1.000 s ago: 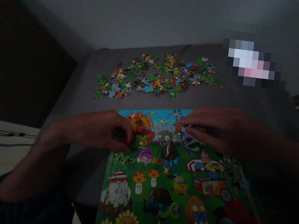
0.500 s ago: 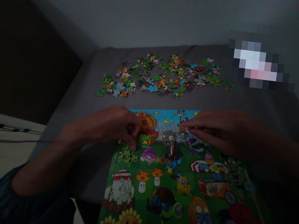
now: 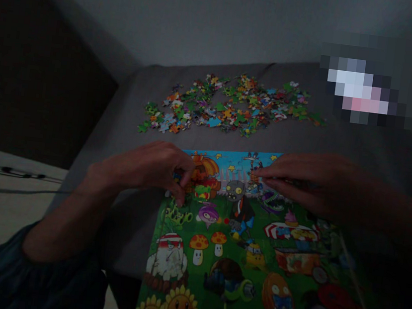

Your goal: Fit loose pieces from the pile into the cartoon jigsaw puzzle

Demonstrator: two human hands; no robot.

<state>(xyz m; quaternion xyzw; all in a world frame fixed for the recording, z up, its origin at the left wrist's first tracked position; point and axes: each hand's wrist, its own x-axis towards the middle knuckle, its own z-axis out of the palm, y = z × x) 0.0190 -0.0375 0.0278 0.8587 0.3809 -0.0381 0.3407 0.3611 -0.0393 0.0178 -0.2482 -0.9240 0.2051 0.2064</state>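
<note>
A colourful cartoon puzzle board (image 3: pixel 213 248) with a blue sky strip and green ground lies in front of me, its near end running out of view. My left hand (image 3: pixel 155 166) is at the board's upper left, beside the pumpkin picture, with curled fingers and the thumb lowered toward the surface. Whatever sits between those fingers is hidden. From the right, my right hand (image 3: pixel 312 177) reaches over the board. Its fingertips are drawn together at the fence and sky area, above the grey zombie figure; anything in them is too small to make out.
Many loose jigsaw pieces (image 3: pixel 226 109) are spread beyond the board on a grey cloth surface (image 3: pixel 119 124). A pale wall (image 3: pixel 226 21) rises behind. A pixelated bright patch is at the upper right, and thin cables (image 3: pixel 19 174) run at the left.
The view has shifted slightly, moving the scene a little to the right. Both hands keep nearly the same place on the board; the left fingers have changed only slightly.
</note>
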